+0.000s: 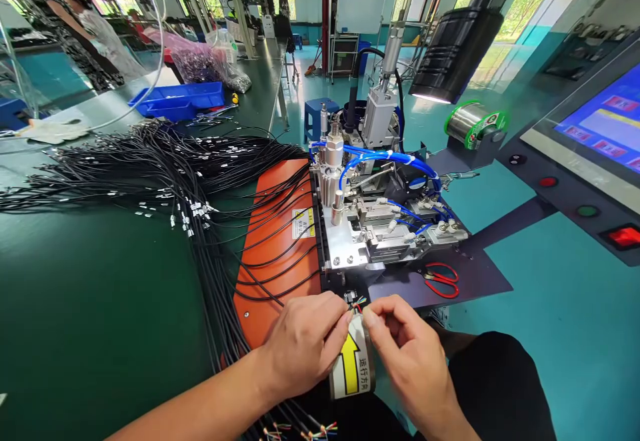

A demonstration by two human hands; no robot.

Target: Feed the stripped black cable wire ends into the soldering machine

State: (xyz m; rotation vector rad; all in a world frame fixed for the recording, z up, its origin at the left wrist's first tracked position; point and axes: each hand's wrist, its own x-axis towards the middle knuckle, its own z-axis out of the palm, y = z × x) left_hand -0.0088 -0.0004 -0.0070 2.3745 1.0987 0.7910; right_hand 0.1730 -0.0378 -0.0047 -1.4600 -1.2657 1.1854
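Fine coloured wires [359, 302] at a cable's end stick up between my two hands. My left hand [313, 334] is closed, thumb and forefinger pinching the cable, most of which the fingers hide. The thumb and forefinger of my right hand [407, 347] pinch together at the wires' right side; the exact grip is partly covered. Just below the fingertips is a white round part with a yellow arrow label [351, 361]. Beyond my hands stands a metal machine [380, 227] with blue air hoses, and black cables cross its orange feed plate [280, 227].
A large pile of black cables [165, 154] covers part of the green table [125, 294]. Red-handled scissors [443, 281] lie on the dark plate at right. Also around are a solder spool [473, 124], a lamp [455, 54], a control panel [575, 161] and blue trays [185, 97]. People stand far left.
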